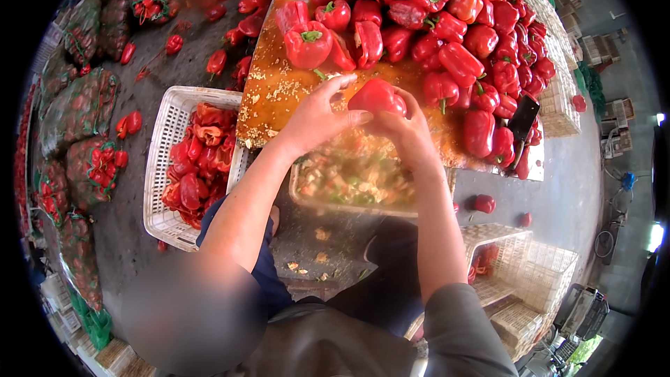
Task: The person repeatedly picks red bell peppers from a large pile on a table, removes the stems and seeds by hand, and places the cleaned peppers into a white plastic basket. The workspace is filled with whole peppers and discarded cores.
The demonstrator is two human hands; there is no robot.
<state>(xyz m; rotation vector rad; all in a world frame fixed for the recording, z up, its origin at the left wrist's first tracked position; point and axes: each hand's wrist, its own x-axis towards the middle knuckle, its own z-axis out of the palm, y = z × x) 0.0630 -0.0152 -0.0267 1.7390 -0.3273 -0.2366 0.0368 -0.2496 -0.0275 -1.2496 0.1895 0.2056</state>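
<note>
Near the table's front edge, a red bell pepper [378,97] sits in my right hand [402,124], whose fingers wrap its right side and underside. My left hand [325,115] is at the pepper's left, thumb at its lower edge and the other fingers apart and curved; whether it grips is unclear. Below both hands stands a tray [356,183] of pale and green pepper cores and scraps. Several whole red peppers [309,44] lie on the orange tabletop [282,89] beyond the left hand, among scattered seeds. A larger heap of red peppers [460,63] covers the table's right side.
A white plastic crate [162,167] of cut red pepper pieces [196,167] stands at left. A dark-bladed cleaver [523,118] rests on peppers at the table's right edge. Stacked crates [544,272] stand at lower right. Net sacks of peppers [81,107] line the left floor.
</note>
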